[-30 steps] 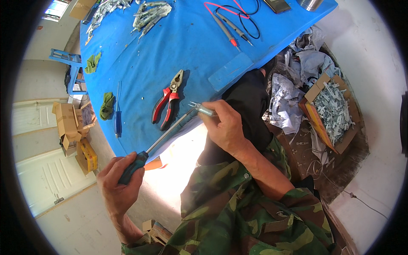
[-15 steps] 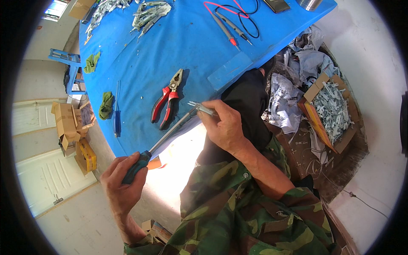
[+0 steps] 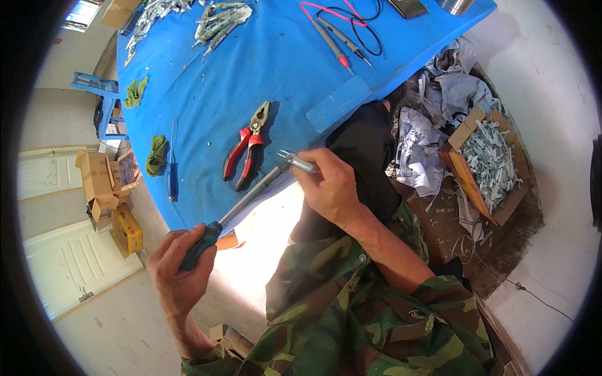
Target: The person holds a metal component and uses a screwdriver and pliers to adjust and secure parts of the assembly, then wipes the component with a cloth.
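Observation:
My left hand is wrapped round the dark teal handle of a screwdriver, its long shaft slanting up to the right. The screwdriver's tip meets a small silvery metal piece with thin prongs, pinched between the thumb and fingers of my right hand. My fingers hide part of that piece. Just left of it on the blue-covered table, red-and-black combination pliers lie with their jaws pointing away from me.
On the blue cloth lie a thin blue-handled screwdriver, green rags, test probes and a pile of metal pieces. To the right, a cardboard box holds many pale strips, beside crumpled plastic bags.
The pinched metal piece has turned very slightly in my right hand. Both hands otherwise keep their places, and the table things lie as before.

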`<state>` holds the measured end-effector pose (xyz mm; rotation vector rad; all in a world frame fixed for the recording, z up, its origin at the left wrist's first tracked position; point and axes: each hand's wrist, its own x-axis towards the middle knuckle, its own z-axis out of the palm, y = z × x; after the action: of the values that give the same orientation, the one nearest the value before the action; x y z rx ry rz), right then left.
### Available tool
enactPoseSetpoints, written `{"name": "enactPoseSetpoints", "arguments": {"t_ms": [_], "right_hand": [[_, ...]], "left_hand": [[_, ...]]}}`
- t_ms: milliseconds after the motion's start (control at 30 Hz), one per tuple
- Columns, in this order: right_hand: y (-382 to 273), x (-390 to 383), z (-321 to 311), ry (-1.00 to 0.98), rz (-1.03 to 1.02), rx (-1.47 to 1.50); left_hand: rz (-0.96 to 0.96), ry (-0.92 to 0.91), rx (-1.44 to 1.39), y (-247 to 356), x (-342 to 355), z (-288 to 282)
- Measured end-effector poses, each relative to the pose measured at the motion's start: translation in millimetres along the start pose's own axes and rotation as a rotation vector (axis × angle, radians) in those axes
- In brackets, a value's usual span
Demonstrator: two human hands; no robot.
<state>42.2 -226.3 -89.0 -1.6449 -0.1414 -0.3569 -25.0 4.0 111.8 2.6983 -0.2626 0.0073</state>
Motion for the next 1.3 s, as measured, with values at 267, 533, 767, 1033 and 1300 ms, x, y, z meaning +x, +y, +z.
{"name": "enactPoseSetpoints", "arguments": {"t_ms": [267,533,767,1033,1300], "right_hand": [[0,0,-1,-0.035,-0.002,-0.047],[0,1,-2,-0.04,-0.093,-0.067],[2,5,-6,-0.065,-0.15,-0.105],[-2,9,-5,-0.085,-0.123,-0.095],[-1,11,-4,-0.041,-0.089,-0.076]], "left_hand": [[0.019,-0.05,0.03,4,7,-12],[0.097,-0.153,0.115,19,31,-34],[0.121,-0.255,0.183,37,59,-44],[0.126,-0.292,0.229,60,75,-51],[0.114,-0.269,0.297,74,78,-44]]}}
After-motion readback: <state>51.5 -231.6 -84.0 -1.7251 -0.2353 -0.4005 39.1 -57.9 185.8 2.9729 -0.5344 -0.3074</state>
